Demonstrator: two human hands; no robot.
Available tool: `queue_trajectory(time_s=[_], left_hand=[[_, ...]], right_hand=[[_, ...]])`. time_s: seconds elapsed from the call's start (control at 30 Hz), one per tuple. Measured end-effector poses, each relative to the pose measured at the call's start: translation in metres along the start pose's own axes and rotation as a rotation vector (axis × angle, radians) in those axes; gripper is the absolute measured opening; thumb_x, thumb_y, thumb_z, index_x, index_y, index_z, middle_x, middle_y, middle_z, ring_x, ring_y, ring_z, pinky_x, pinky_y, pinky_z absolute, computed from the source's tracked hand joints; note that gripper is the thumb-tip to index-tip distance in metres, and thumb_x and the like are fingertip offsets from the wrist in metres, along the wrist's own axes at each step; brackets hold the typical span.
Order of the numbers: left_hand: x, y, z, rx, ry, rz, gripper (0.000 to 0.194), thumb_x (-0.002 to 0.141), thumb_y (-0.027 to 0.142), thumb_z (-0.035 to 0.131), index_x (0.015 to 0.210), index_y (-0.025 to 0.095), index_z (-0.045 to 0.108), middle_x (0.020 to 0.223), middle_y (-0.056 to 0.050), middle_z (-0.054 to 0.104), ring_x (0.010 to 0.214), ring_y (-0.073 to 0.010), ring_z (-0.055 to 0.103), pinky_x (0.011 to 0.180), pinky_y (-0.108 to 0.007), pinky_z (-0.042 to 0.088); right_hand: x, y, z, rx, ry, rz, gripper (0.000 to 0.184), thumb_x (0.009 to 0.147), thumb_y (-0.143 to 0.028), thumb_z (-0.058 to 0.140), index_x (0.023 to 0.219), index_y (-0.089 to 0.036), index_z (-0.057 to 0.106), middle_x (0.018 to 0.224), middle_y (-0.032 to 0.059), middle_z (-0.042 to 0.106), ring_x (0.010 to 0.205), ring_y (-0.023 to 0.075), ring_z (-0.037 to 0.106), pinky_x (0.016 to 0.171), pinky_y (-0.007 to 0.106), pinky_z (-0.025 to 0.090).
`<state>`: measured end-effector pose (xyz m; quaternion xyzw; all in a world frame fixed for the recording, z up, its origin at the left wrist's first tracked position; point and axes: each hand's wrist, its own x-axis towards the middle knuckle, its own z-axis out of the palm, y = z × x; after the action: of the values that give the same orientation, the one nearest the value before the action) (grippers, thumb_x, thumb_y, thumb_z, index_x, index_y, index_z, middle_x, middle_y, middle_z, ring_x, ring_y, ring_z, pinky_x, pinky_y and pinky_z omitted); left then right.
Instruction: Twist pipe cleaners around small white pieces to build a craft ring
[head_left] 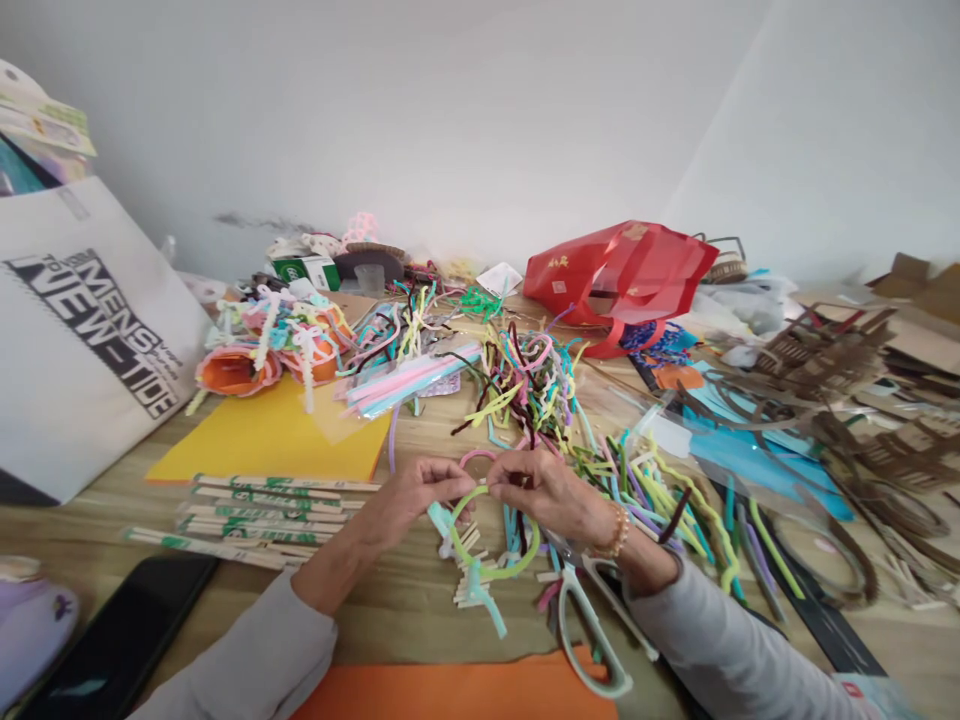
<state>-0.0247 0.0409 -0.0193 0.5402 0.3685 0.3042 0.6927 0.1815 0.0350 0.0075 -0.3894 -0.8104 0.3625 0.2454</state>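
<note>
My left hand [409, 500] and my right hand [551, 490] meet over the wooden table [360, 610], both pinching a green pipe cleaner [501, 568] bent into a loop. A pink pipe cleaner [474, 457] arcs between the fingertips above it. Short cut pieces and a teal strip [484, 598] lie under the loop. A beaded bracelet [616, 532] circles my right wrist. White-handled scissors [592, 630] rest by my right forearm.
A tangle of coloured pipe cleaners [532, 385] lies behind the hands. Wrapped chopsticks [262, 510], yellow sheet [277, 440], orange sheet [465, 692], black phone [127, 640], white tote bag [82, 340], red bag [615, 270], and brown cardboard cutouts [862, 400] surround them.
</note>
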Motion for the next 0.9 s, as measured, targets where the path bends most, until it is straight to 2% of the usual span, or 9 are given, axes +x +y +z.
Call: queue_trajectory(time_s=[0.2,0.4,0.5,0.57,0.63,0.73,0.83,0.9], left_hand=[[-0.004,0.001,0.010,0.436,0.132,0.160,0.013,0.071,0.026,0.065,0.069,0.014,0.070,0.057,0.000,0.059,0.053,-0.0113,0.048,0.048,-0.019,0.035],[-0.008,0.005,0.017,0.545,0.176,0.200,0.013,0.071,0.022,0.062,0.061,0.016,0.068,0.050,0.002,0.051,0.048,-0.0095,0.041,0.044,-0.018,0.029],[-0.009,0.010,0.011,0.453,0.101,0.159,0.012,0.072,0.025,0.064,0.064,0.016,0.067,0.048,0.003,0.052,0.046,-0.0091,0.042,0.044,-0.019,0.030],[-0.009,0.014,0.003,0.320,0.017,0.099,0.014,0.072,0.028,0.066,0.068,0.014,0.067,0.053,0.001,0.059,0.047,-0.0093,0.046,0.046,-0.019,0.033],[-0.010,0.018,-0.006,0.196,0.006,0.067,0.016,0.070,0.029,0.068,0.069,0.014,0.066,0.054,0.000,0.061,0.046,-0.0086,0.048,0.045,-0.019,0.033],[-0.009,0.019,-0.017,-0.049,0.050,0.064,0.017,0.067,0.029,0.071,0.066,0.015,0.063,0.049,0.001,0.057,0.043,-0.0078,0.046,0.042,-0.018,0.033],[-0.008,0.019,-0.023,-0.257,0.091,0.106,0.020,0.065,0.028,0.073,0.060,0.016,0.057,0.049,0.002,0.052,0.045,-0.0083,0.048,0.045,-0.019,0.038],[-0.007,0.018,-0.025,-0.317,0.122,0.127,0.023,0.066,0.028,0.073,0.058,0.016,0.055,0.051,0.002,0.050,0.046,-0.0079,0.047,0.047,-0.020,0.041]], right_hand=[[0.000,-0.001,0.008,0.027,-0.031,0.035,0.016,0.083,-0.021,0.054,0.073,-0.013,0.062,0.059,-0.0033,0.048,0.056,0.0088,0.041,0.052,0.020,0.029],[0.000,0.005,0.015,0.098,-0.038,0.099,0.017,0.082,-0.025,0.057,0.070,-0.013,0.060,0.058,-0.0038,0.048,0.053,0.0078,0.039,0.051,0.020,0.030],[0.003,0.005,0.012,0.239,-0.053,0.079,0.029,0.085,-0.036,0.054,0.068,-0.013,0.059,0.056,-0.0040,0.046,0.051,0.0074,0.037,0.048,0.020,0.029],[0.005,0.004,0.009,0.317,-0.052,0.073,0.040,0.090,-0.044,0.044,0.068,-0.013,0.059,0.057,-0.0031,0.047,0.051,0.0076,0.038,0.048,0.020,0.030],[0.006,0.004,0.007,0.340,-0.045,0.081,0.046,0.094,-0.044,0.035,0.072,-0.013,0.060,0.060,-0.0016,0.051,0.052,0.0083,0.042,0.049,0.020,0.033],[0.007,0.008,0.012,0.252,-0.030,0.036,0.032,0.092,-0.036,0.043,0.079,-0.014,0.061,0.070,0.0001,0.056,0.061,0.0101,0.047,0.055,0.020,0.037],[0.005,0.014,0.023,0.024,0.004,-0.044,0.013,0.087,-0.022,0.051,0.083,-0.016,0.062,0.078,0.0003,0.060,0.069,0.0116,0.051,0.063,0.021,0.038],[0.003,0.016,0.029,-0.111,0.020,-0.060,0.010,0.083,-0.014,0.053,0.083,-0.017,0.062,0.077,-0.0006,0.060,0.067,0.0113,0.051,0.063,0.021,0.037]])
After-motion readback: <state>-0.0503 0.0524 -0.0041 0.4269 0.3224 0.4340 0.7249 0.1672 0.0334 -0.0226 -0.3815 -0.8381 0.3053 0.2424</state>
